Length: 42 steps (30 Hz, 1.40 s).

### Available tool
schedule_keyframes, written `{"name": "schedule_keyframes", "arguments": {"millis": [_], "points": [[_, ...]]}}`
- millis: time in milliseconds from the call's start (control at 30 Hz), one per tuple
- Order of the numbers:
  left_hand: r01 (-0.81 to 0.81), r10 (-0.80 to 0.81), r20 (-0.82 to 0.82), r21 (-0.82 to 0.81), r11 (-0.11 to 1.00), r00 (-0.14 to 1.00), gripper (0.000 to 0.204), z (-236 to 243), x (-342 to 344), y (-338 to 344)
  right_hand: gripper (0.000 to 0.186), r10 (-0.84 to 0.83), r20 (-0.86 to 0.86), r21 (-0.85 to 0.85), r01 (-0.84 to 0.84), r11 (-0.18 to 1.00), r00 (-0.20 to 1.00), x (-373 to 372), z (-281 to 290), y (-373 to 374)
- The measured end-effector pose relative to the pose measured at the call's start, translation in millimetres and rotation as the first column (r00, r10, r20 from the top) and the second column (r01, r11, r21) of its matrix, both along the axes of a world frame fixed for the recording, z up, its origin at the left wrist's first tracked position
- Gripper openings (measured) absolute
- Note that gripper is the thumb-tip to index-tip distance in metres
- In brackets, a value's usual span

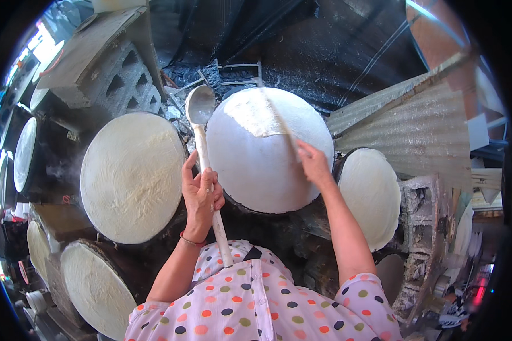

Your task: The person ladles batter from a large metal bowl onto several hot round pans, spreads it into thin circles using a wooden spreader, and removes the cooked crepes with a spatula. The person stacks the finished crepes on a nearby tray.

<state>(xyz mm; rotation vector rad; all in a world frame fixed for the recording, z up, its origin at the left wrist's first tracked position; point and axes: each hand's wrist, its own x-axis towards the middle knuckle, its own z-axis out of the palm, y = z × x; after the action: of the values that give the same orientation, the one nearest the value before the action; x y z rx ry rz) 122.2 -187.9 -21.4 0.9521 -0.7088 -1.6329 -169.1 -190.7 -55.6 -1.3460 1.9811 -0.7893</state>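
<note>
My left hand [202,193] grips the pale handle of a long ladle [200,106], whose coated bowl is raised at the left edge of the middle round griddle. My right hand [313,162] holds a long, thin, motion-blurred stick [281,119] across that griddle [247,173]. A white batter patch [250,111] lies on the griddle's upper part, under the stick. To the left, another round griddle [131,176] carries a thin, cream-coloured layer. A smaller round one [368,199] with a white layer is at the right, beside my right forearm.
More coated round griddles [91,284] stand at the lower left and far left. Concrete blocks [119,79] rise at the back left and others [421,227] at the right. A weathered corrugated sheet [404,125] slopes at the right. Dark plastic sheeting [347,40] covers the back.
</note>
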Motion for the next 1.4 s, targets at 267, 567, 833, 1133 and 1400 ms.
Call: {"name": "schedule_keyframes", "arguments": {"millis": [267, 567, 833, 1133, 1400], "points": [[-0.201, 0.201, 0.053, -0.008, 0.980, 0.978, 0.051, 8, 0, 43, 0.033, 0.124, -0.115, -0.163, -0.142, 0.976, 0.986, -18, 9, 18], [-0.333, 0.334, 0.114, -0.023, 0.943, 0.936, 0.047, 12, -16, 78, 0.034, 0.565, -0.077, -0.153, -0.570, 0.807, 0.821, -26, 8, 17], [-0.389, 0.393, 0.111, -0.055, 0.920, 0.913, 0.046, 12, -32, 93, 0.035, 0.306, 0.141, 0.203, -0.330, 0.922, 0.942, -37, 20, -57], [-0.434, 0.434, 0.141, -0.037, 0.900, 0.890, 0.046, 18, -35, 107, 0.036, 0.485, -0.043, 0.047, -0.483, 0.874, 0.873, -58, 29, -27], [-0.447, 0.446, 0.127, -0.025, 0.894, 0.886, 0.046, 15, -38, 116, 0.035, 0.726, -0.037, -0.027, -0.727, 0.686, 0.687, -74, 24, 4]]}}
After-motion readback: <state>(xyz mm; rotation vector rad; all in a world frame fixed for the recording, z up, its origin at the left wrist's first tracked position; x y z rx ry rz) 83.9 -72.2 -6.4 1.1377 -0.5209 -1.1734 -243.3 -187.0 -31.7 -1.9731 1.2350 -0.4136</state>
